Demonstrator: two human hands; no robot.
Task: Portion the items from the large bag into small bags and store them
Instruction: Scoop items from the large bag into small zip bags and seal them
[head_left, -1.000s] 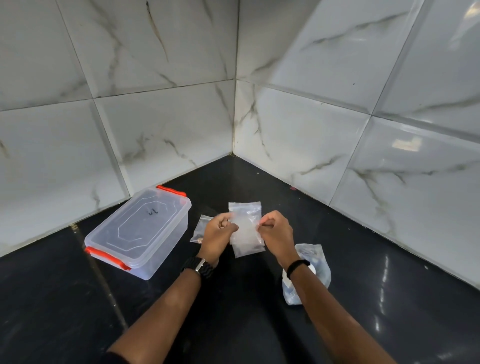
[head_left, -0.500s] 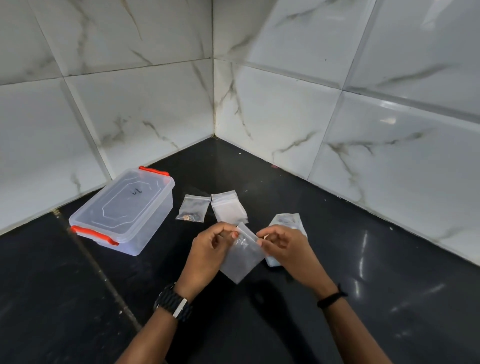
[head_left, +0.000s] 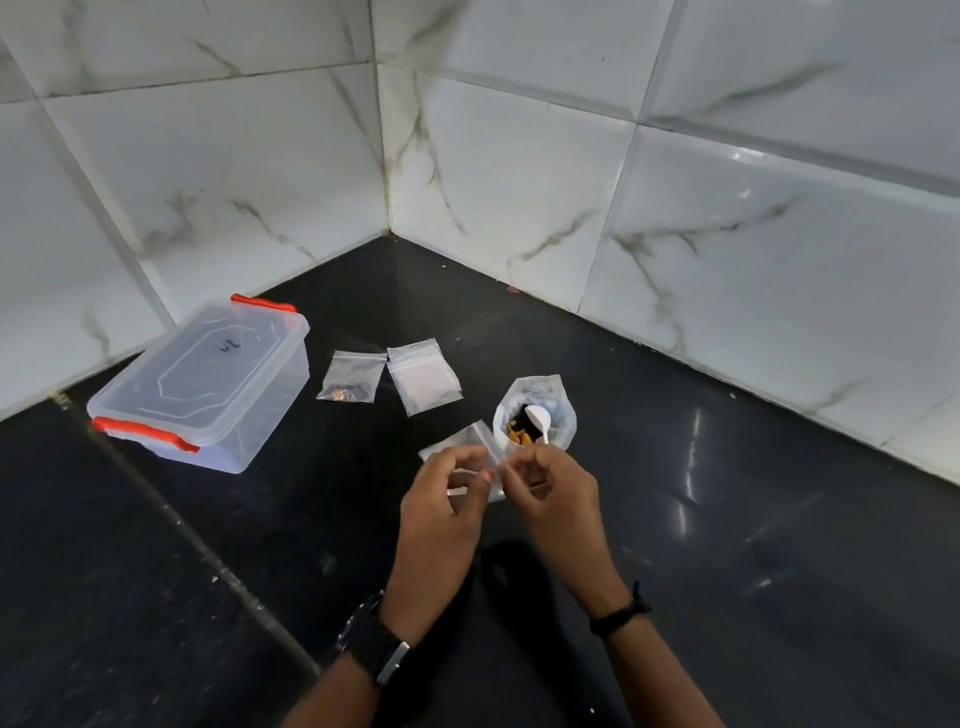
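Both hands hold one small clear zip bag (head_left: 475, 441) above the black floor. My left hand (head_left: 441, 499) pinches its left side and my right hand (head_left: 550, 491) pinches its right edge. Just beyond them stands the large clear bag (head_left: 558, 415), open at the top, with orange and dark pieces inside and a white plastic spoon (head_left: 537, 418) resting in it. Two more small zip bags lie flat farther back: the left bag (head_left: 350, 376) has a few brownish bits in its bottom corner, the right bag (head_left: 423, 382) looks empty.
A clear plastic storage box (head_left: 202, 384) with red clips and its lid on sits at the left near the wall. White marble-patterned tiled walls (head_left: 519, 208) meet in a corner behind the bags. The black floor (head_left: 727, 519) stretches right and toward me.
The camera tilted down and the hands drew nearer with the small bag. The large bag, half hidden behind my right hand before, now shows its open top and the spoon.
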